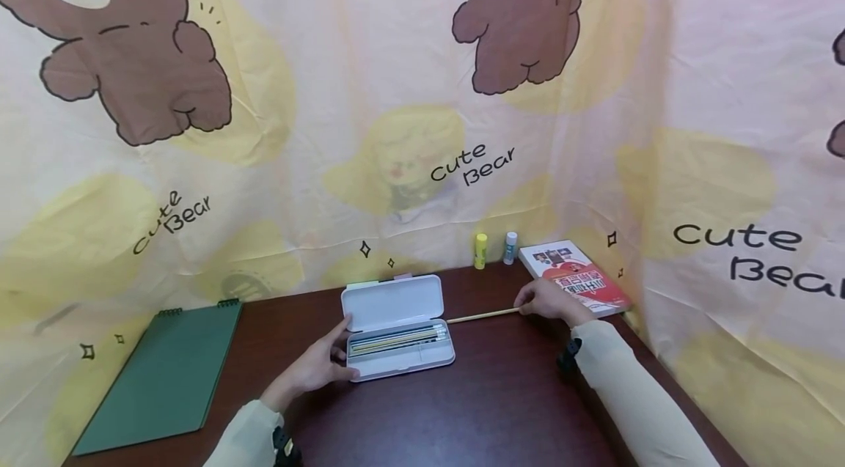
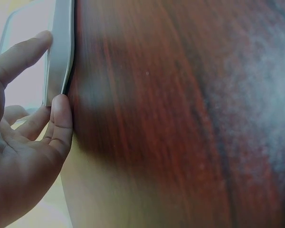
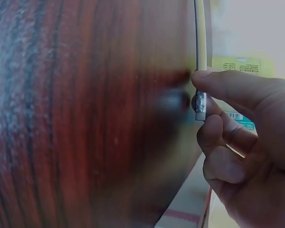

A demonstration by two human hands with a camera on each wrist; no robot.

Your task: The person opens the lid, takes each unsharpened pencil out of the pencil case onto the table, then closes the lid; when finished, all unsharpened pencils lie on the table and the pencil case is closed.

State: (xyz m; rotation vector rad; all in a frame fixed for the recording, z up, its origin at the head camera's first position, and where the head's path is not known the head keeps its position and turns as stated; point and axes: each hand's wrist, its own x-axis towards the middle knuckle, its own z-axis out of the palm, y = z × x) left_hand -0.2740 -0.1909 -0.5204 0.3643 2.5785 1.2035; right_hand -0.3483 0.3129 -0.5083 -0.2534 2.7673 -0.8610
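A white pencil case [image 1: 400,364] lies on the table with its lid [image 1: 394,303] raised toward the back. Several pencils [image 1: 394,341] lie side by side in its rear compartment. My left hand [image 1: 315,364] grips the case at its left end, its thumb at the front corner and a finger reaching up to the lid. In my right hand [image 1: 546,300], thumb and fingers pinch a yellowish pencil [image 1: 485,316] near its eraser end. Close up in the right wrist view, its metal ferrule [image 3: 201,101] shows just below the thumb. The pencil's far tip reaches the case's right side.
A green spiral-bound pad [image 1: 168,375] lies at the left on the dark wooden table [image 1: 422,423]. Beyond my right hand is a red-and-white book [image 1: 576,269]. A yellow glue stick [image 1: 480,251] and a blue-and-white one [image 1: 510,248] stand by the bear-patterned curtain [image 1: 317,181].
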